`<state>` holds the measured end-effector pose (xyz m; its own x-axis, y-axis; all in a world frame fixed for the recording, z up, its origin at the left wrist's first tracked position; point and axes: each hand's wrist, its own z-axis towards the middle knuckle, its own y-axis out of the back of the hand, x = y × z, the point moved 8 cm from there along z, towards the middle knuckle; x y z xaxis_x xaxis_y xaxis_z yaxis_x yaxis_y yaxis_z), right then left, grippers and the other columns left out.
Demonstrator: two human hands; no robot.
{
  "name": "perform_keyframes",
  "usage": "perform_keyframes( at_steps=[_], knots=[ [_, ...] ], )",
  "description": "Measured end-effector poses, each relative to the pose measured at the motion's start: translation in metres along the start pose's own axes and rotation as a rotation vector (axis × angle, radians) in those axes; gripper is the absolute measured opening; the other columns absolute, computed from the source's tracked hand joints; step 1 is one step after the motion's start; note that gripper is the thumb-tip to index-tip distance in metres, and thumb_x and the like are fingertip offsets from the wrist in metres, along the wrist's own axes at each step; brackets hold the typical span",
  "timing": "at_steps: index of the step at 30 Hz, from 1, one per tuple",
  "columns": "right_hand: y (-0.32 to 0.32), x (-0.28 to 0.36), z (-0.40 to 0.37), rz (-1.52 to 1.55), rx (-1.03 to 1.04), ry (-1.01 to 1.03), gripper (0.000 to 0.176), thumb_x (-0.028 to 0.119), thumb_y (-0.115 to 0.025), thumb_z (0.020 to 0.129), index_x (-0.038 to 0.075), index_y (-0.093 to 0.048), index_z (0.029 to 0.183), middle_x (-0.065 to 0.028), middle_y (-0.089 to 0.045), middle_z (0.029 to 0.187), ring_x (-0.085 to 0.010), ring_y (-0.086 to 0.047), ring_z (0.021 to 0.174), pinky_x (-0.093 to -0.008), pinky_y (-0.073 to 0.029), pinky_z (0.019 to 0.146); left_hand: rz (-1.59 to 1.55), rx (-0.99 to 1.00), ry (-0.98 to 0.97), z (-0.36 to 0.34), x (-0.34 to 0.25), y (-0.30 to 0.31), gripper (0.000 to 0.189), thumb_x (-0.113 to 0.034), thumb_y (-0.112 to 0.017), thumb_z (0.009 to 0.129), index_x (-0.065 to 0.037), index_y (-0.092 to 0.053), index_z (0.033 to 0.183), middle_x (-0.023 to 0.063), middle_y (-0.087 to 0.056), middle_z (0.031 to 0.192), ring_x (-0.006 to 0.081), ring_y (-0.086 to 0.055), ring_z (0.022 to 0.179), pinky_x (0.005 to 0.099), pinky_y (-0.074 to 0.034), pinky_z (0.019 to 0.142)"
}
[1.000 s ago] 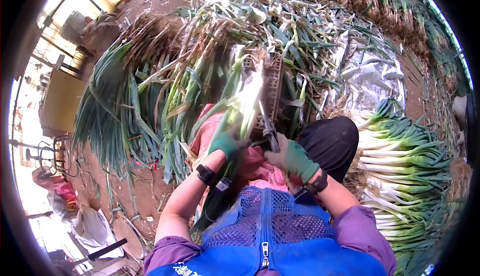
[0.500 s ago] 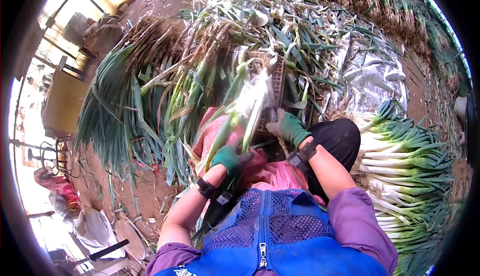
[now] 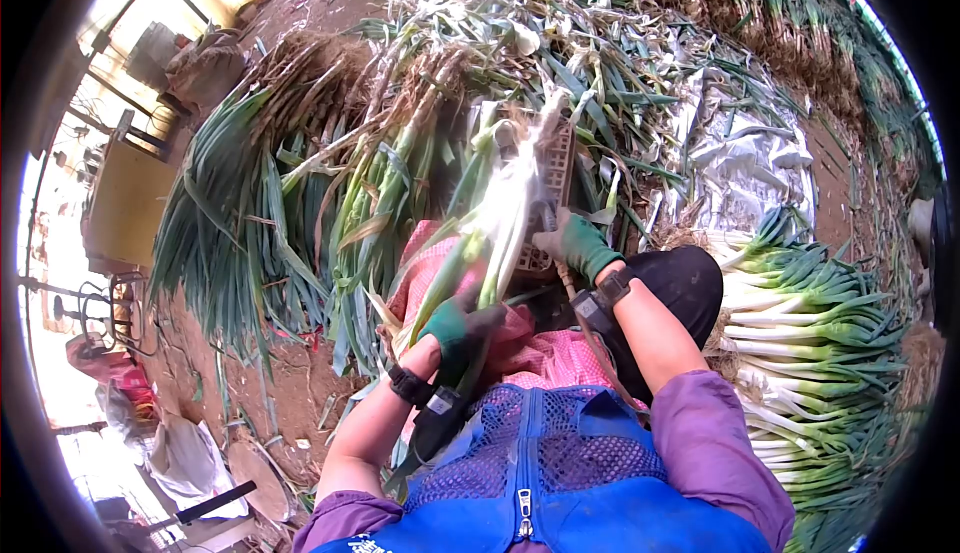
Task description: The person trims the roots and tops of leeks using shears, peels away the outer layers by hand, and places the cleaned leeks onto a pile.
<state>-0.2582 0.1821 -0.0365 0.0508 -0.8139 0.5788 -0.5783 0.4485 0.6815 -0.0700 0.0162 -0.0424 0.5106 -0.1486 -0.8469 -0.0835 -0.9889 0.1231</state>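
Green onion (image 3: 500,215) sits clamped in the left hand (image 3: 455,328) to steady it; right hand (image 3: 578,243) is closed on a knife (image 3: 546,217) against its white stalk.

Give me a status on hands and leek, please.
Left hand shut on leek greens. Right hand with knife at white shaft. Crate close behind.

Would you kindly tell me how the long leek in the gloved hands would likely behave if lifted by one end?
The leek runs straight between the left hand and right hand, so its stalk is probably fairly stiff. Its green leaves trail past the left hand, so they would likely flop.
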Motion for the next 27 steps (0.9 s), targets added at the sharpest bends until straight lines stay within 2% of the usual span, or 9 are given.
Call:
perform_keyframes(
  at_steps=[6,8,10,12,13,16,18,22,27],
  knots=[
    [-0.010,0.005,0.008,-0.010,0.003,0.042,0.071,0.046,-0.065,0.080,-0.011,-0.056,0.121,-0.0366,-0.064,0.114,-0.0477,-0.064,0.109,-0.0455,-0.051,0.096,-0.540,0.230,0.012,-0.024,-0.030,0.008,0.034,-0.043,-0.055,0.098,-0.009,-0.059,0.099,0.0018,-0.062,0.088,0.0110,-0.059,0.073,0.0271,-0.049,0.064],
    [-0.021,-0.002,0.014,0.029,0.091,0.047,0.071,0.046,-0.066,0.078,-0.011,-0.056,0.120,-0.0368,-0.064,0.114,-0.0479,-0.064,0.109,-0.0453,-0.051,0.094,-0.578,0.298,0.102,-0.022,-0.021,0.007,0.033,-0.041,-0.059,0.097,-0.008,-0.061,0.099,0.0022,-0.062,0.088,0.0100,-0.060,0.076,0.0259,-0.049,0.065],
    [-0.033,-0.007,0.004,0.086,0.082,0.149,0.064,0.043,-0.069,0.076,-0.009,-0.062,0.112,-0.0314,-0.069,0.100,-0.0415,-0.069,0.098,-0.0425,-0.053,0.088,-0.083,0.215,0.094,-0.012,-0.005,0.012,0.046,-0.037,-0.067,0.094,-0.003,-0.064,0.125,0.0078,-0.068,0.102,0.0143,-0.065,0.090,0.0308,-0.054,0.082],
    [-0.026,0.005,-0.027,0.248,0.213,0.107,0.062,0.043,-0.071,0.075,-0.005,-0.062,0.113,-0.0251,-0.071,0.093,-0.0356,-0.071,0.089,-0.0416,-0.054,0.084,0.324,0.196,-0.070,-0.020,-0.033,0.017,0.052,-0.053,-0.058,0.093,-0.007,-0.069,0.113,0.0122,-0.072,0.103,0.0291,-0.067,0.093,0.0397,-0.051,0.089],
    [-0.032,-0.008,-0.031,0.275,0.222,0.084,0.064,0.043,-0.072,0.075,-0.003,-0.061,0.117,-0.0226,-0.071,0.092,-0.0336,-0.071,0.086,-0.0414,-0.055,0.081,0.654,0.265,0.082,-0.017,-0.041,0.026,0.053,-0.051,-0.062,0.093,-0.007,-0.068,0.123,0.0129,-0.073,0.112,0.0234,-0.070,0.100,0.0351,-0.052,0.091],
    [-0.042,-0.029,-0.060,0.291,0.193,0.092,0.076,0.047,-0.075,0.076,0.000,-0.055,0.132,-0.0229,-0.070,0.106,-0.0334,-0.069,0.101,-0.0397,-0.052,0.089,0.760,0.012,0.088,-0.001,-0.083,0.076,0.055,-0.056,-0.064,0.090,-0.008,-0.072,0.117,0.0148,-0.074,0.103,0.0268,-0.071,0.093,0.0379,-0.054,0.086],
    [-0.035,-0.022,-0.091,0.363,0.215,0.055,0.081,0.048,-0.077,0.076,0.001,-0.051,0.137,-0.0248,-0.067,0.116,-0.0340,-0.066,0.109,-0.0397,-0.050,0.095,0.490,-0.320,-0.123,0.039,-0.072,0.132,0.051,-0.051,-0.066,0.089,-0.008,-0.071,0.116,0.0167,-0.074,0.098,0.0290,-0.072,0.092,0.0398,-0.054,0.084],
    [-0.044,-0.046,-0.111,0.231,0.180,0.005,0.085,0.048,-0.076,0.077,0.002,-0.047,0.142,-0.0258,-0.066,0.121,-0.0365,-0.065,0.113,-0.0409,-0.050,0.097,0.755,-0.910,-0.106,0.105,-0.064,0.226,0.061,-0.037,-0.067,0.084,-0.009,-0.056,0.137,0.0251,-0.065,0.121,0.0404,-0.064,0.111,0.0477,-0.051,0.096],
    [-0.059,-0.054,-0.101,0.100,0.169,-0.041,0.081,0.045,-0.076,0.078,0.003,-0.048,0.142,-0.0237,-0.066,0.121,-0.0366,-0.064,0.115,-0.0405,-0.049,0.099,0.852,-0.761,0.169,0.165,-0.036,0.242,0.071,-0.037,-0.071,0.080,-0.010,-0.048,0.141,0.0230,-0.058,0.135,0.0421,-0.056,0.125,0.0506,-0.047,0.104]
  ],
)
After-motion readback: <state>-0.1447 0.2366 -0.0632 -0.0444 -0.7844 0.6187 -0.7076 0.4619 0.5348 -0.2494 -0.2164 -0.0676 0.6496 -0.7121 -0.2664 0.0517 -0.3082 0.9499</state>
